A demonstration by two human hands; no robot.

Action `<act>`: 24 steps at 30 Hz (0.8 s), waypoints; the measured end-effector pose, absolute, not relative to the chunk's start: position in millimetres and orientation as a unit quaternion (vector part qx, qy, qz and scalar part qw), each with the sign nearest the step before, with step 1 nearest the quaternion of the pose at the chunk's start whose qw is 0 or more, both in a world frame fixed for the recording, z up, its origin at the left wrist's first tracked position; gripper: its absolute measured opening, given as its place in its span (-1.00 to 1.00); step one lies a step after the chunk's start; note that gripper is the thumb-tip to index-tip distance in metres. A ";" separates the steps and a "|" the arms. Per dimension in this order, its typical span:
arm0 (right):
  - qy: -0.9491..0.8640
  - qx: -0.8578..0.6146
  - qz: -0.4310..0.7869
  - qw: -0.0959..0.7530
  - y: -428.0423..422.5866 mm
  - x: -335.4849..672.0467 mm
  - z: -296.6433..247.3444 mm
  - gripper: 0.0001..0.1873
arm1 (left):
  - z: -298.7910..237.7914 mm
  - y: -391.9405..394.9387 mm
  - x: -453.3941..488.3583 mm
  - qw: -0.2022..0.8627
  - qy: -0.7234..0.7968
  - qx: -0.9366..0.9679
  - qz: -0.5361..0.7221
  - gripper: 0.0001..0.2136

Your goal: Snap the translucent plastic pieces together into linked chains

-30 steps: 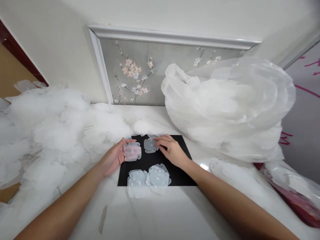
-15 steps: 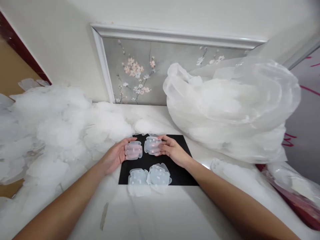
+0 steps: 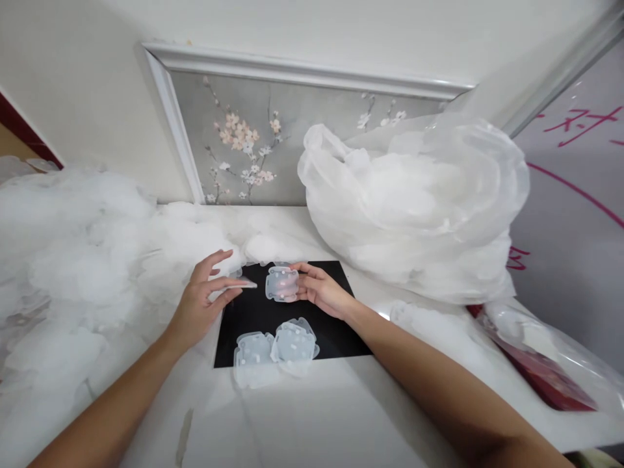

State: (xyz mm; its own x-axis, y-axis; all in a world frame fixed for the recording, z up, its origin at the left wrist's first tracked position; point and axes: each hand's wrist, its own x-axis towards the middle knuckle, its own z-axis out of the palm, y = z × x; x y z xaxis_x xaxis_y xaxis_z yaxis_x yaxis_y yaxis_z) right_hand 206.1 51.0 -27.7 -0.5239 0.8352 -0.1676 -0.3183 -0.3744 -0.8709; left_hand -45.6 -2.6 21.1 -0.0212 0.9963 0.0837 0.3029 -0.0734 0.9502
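- Left of centre, I have the left hand [image 3: 197, 305] pinching a thin, clear plastic piece [image 3: 247, 285] edge-on at its fingertips.
- Near centre, my right hand [image 3: 324, 292] grips a translucent, lobed plastic piece [image 3: 279, 284], fingers behind.

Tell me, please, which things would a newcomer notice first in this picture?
Most likely the big whitish bag at the right, then the wide pile of translucent pieces at the left. A black sheet also stands out in the middle; over it, one piece is pinched edge-on in the left hand and another piece is held in the right hand.
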 end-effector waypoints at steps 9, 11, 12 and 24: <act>-0.406 -0.313 0.771 0.377 52.0 206.1 -30.9 -0.74 | 10.5 -1.3 -34.2 0.708 0.493 0.274 0.425 -0.62; -0.412 -0.311 0.770 0.375 51.2 206.5 -31.2 -0.74 | 13.3 -0.5 -34.3 0.724 0.475 0.243 0.437 -0.59; -0.414 -0.311 0.769 0.374 50.6 206.7 -31.2 -0.74 | 14.6 -0.4 -34.6 0.730 0.467 0.234 0.441 -0.56; -0.466 -0.318 0.754 0.336 50.0 211.1 -28.5 -0.69 | 16.5 -7.3 -39.8 0.704 0.457 0.392 0.378 -0.63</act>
State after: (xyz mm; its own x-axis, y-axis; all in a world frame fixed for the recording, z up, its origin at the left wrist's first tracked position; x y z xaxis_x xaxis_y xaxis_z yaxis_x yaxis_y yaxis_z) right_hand 211.1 50.0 -28.5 -0.5719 0.8031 -0.1671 -0.2102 -0.3403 -0.9165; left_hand -39.8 -7.3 16.5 0.2972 0.8893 -0.3475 -0.1732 0.4081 0.8963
